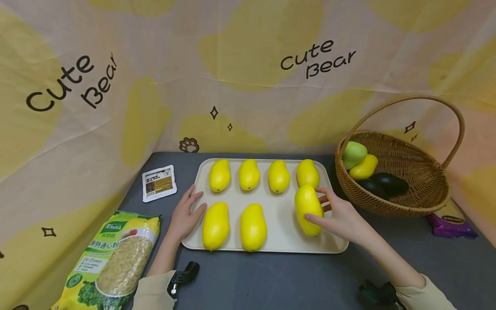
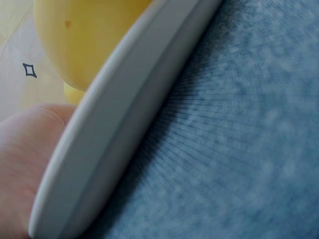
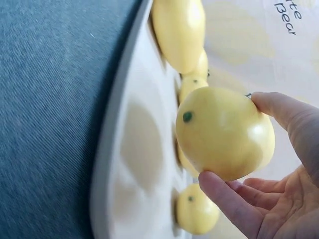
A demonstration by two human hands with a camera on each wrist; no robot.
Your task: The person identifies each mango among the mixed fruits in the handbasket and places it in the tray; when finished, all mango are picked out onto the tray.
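Observation:
Between the thumb and fingers of my right hand (image 1: 341, 217) is a yellow mango (image 1: 308, 210), held over the right front part of a cream tray (image 1: 284, 234). The right wrist view shows this mango (image 3: 224, 134) raised off the tray, its shadow falling on the tray floor. My left hand (image 1: 187, 217) rests at the tray's left rim with its fingers spread, the thumb close to the front-left mango (image 1: 215, 226). Another mango (image 1: 253, 227) lies beside that one, and several more (image 1: 219, 175) form a row along the back.
A wicker basket (image 1: 395, 206) at the right holds a green fruit (image 1: 354, 154), a yellow mango (image 1: 364, 167) and dark avocados (image 1: 389, 184). Behind it lies a purple packet (image 1: 451, 226). At the left are a Knorr pasta bag (image 1: 112, 258) and a small white sachet (image 1: 159, 183).

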